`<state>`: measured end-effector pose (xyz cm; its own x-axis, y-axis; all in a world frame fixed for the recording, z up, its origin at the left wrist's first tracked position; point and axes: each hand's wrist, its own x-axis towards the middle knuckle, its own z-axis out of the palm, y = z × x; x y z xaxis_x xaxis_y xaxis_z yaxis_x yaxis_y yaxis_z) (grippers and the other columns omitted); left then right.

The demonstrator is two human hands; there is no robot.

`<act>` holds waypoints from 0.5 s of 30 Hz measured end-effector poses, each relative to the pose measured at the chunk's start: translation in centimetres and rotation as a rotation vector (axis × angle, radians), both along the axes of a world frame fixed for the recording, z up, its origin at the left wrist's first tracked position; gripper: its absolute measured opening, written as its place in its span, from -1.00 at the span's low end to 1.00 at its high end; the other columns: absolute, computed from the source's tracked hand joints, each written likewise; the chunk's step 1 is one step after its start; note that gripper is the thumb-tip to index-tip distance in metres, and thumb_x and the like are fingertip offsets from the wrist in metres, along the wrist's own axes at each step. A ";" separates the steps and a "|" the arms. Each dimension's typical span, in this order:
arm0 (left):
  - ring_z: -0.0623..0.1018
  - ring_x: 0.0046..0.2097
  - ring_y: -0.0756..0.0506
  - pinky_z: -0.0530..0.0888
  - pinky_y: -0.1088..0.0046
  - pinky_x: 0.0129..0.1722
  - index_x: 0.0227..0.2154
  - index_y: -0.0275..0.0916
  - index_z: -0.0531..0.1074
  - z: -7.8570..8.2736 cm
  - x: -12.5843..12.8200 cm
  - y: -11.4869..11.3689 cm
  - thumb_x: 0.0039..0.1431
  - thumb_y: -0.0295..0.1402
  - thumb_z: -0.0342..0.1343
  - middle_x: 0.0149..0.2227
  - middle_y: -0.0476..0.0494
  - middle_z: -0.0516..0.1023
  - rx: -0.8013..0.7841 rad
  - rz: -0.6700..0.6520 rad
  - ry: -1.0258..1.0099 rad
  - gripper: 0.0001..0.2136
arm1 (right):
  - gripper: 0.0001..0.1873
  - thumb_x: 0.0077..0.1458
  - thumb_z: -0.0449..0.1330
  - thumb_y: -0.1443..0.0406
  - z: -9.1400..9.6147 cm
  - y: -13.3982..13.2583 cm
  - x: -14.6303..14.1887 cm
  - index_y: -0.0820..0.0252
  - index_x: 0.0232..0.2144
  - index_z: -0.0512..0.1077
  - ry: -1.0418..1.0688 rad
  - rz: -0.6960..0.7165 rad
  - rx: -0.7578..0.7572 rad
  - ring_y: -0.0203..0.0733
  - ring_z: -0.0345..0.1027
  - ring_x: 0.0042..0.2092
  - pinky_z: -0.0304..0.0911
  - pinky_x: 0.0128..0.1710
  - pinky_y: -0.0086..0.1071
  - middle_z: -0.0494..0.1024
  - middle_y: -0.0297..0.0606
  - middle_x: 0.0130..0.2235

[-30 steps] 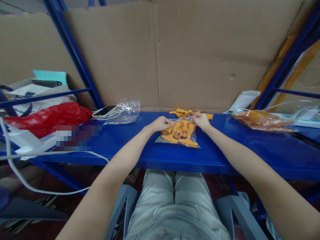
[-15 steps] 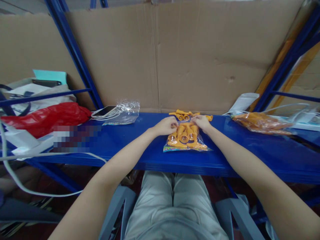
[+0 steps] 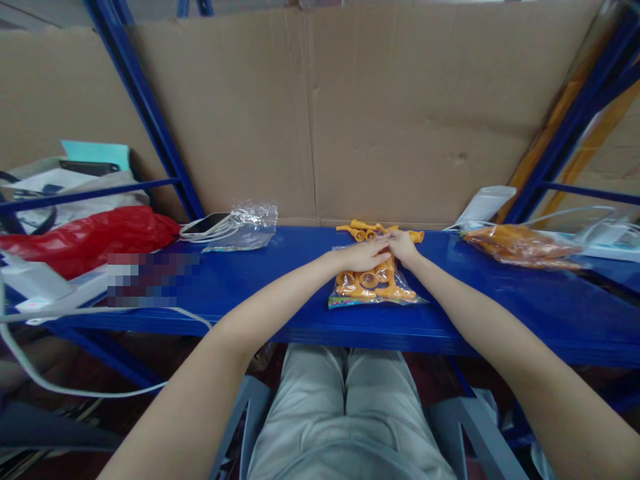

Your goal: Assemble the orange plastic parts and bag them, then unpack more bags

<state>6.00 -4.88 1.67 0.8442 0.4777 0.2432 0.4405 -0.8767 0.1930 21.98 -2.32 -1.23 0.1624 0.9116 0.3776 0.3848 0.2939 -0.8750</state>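
Observation:
A clear plastic bag of orange funnel-shaped parts lies on the blue shelf in front of me. My left hand lies flat across the bag's far end, fingers stretched to the right. Touching it there, my right hand pinches the bag's top edge. A few loose orange parts lie just behind both hands, by the cardboard wall.
A phone with white cable and an empty clear bag lie at the left. Further left sit a red bag and white boxes. A filled bag of orange parts lies at the right. Cardboard backs the shelf.
The bag has turned and slid slightly right. My left hand moved from the bag's left corner to lie flat across its top, meeting my right hand.

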 end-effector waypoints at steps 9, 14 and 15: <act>0.25 0.32 -0.18 0.17 0.27 0.29 0.24 -0.40 0.19 0.6 0.8 -0.5 0.38 -0.22 -0.24 0.31 -0.36 0.22 -0.111 0.269 0.090 -0.51 | -0.75 -0.16 0.27 0.19 -0.5 0.5 0.4 0.18 -0.69 0.37 -0.068 -0.053 0.070 -0.20 0.35 -0.44 0.28 -0.39 -0.34 0.48 -0.27 -0.57; 0.37 0.24 -0.21 0.28 0.25 0.21 0.20 -0.25 0.28 0.6 -1.0 -0.3 0.38 -0.04 -0.37 0.23 -0.27 0.37 -0.156 0.380 0.171 -0.44 | -0.76 -0.12 0.25 0.23 -0.4 0.5 0.2 0.18 -0.70 0.35 -0.075 -0.112 0.027 -0.25 0.29 -0.49 0.26 -0.42 -0.36 0.43 -0.31 -0.61; 0.40 0.22 -0.22 0.30 0.26 0.20 0.18 -0.24 0.31 0.5 -1.5 -0.1 0.37 -0.01 -0.38 0.21 -0.27 0.40 -0.158 0.397 0.190 -0.41 | -0.76 -0.11 0.24 0.23 -0.4 0.5 0.2 0.18 -0.69 0.35 -0.068 -0.116 0.019 -0.25 0.28 -0.50 0.26 -0.42 -0.37 0.42 -0.33 -0.62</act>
